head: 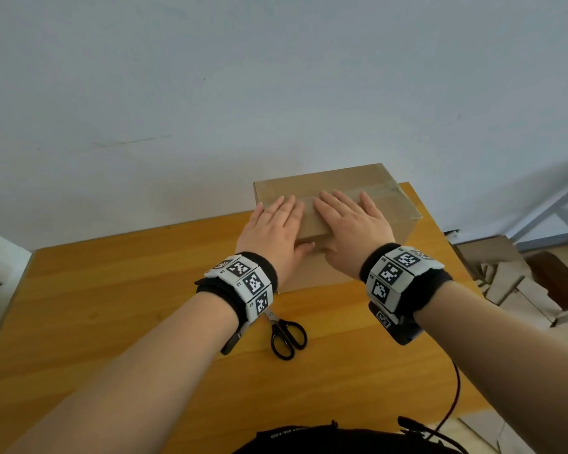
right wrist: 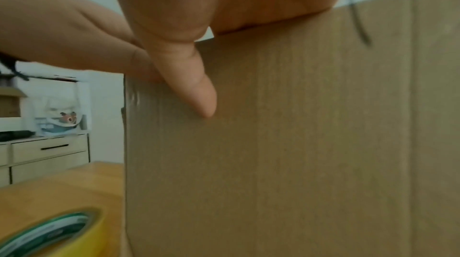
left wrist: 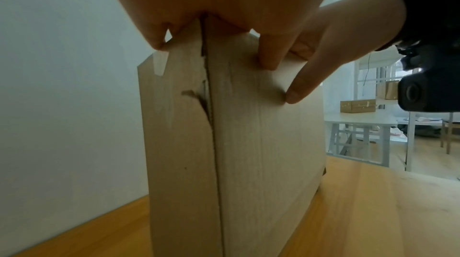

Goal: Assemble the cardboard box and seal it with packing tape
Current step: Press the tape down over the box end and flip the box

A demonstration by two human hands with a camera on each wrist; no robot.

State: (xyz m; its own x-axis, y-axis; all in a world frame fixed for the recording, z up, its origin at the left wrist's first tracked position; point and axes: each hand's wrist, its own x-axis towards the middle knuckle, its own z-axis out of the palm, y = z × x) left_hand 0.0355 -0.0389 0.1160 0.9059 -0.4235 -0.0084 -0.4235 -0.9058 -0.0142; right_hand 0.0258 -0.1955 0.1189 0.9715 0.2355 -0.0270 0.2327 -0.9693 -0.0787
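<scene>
A closed brown cardboard box (head: 384,204) stands at the far edge of the wooden table (head: 112,306). A glossy strip of clear tape (head: 391,189) runs along its top. Both hands lie flat on the lid, side by side. My left hand (head: 274,221) presses the left part with straight fingers, its thumb (left wrist: 270,54) hanging over the near face of the box (left wrist: 248,143). My right hand (head: 350,219) presses beside it, thumb (right wrist: 196,88) down on the box front (right wrist: 298,123). A yellowish roll of packing tape (right wrist: 49,227) lies on the table by the box's near left corner.
Black-handled scissors (head: 287,335) lie on the table under my left wrist. A red cable (head: 453,398) hangs off the table's right edge. Flattened cardboard pieces (head: 505,273) lie on the floor to the right. A pale wall stands right behind the box.
</scene>
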